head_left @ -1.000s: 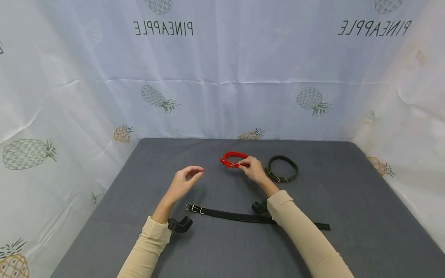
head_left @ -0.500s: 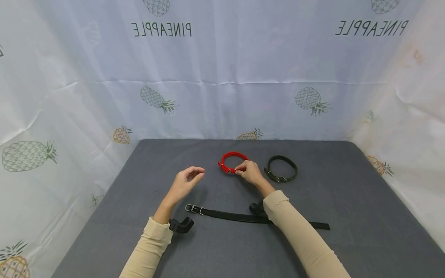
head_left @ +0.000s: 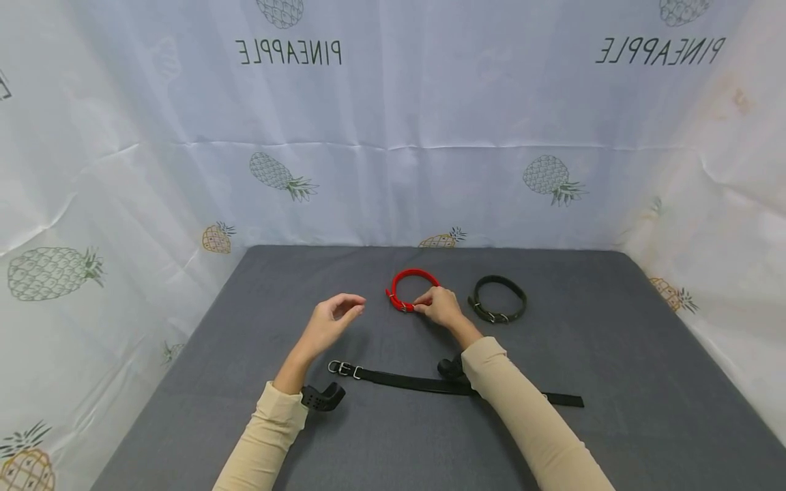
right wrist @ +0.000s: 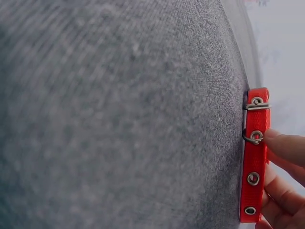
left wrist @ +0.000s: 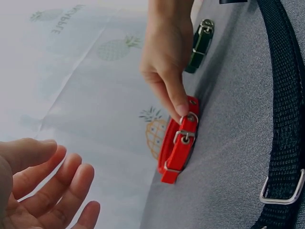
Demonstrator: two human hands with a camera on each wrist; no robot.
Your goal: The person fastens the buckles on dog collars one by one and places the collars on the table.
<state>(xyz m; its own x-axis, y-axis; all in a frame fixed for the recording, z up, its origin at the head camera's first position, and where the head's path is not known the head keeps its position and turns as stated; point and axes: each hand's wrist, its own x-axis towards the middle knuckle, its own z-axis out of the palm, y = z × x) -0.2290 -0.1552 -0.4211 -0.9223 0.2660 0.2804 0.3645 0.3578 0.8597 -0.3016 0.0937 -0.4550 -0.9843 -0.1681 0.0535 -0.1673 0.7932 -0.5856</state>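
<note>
A red collar (head_left: 395, 286), buckled into a ring, stands on edge on the dark grey tabletop. My right hand (head_left: 443, 308) pinches its near side between thumb and fingers, just right of the metal buckle (left wrist: 185, 137). In the right wrist view, the thumb presses the red band (right wrist: 253, 157) beside a metal-rimmed hole. My left hand (head_left: 325, 324) hovers to the left, fingers loosely bent and holding nothing. Nearer to me lies a long black collar (head_left: 411, 382), unfastened and stretched out; my right forearm hides part of it.
Right of the red collar, a dark green collar (head_left: 520, 288) rests buckled in a ring. Pineapple-print cloth (head_left: 393, 191) hangs behind and at both sides of the grey table (head_left: 245, 320). Each wrist wears a black camera mount (head_left: 322, 397).
My right hand has drawn the near side of the red collar a little toward me and left, so its ring looks rounder. My left hand has barely moved.
</note>
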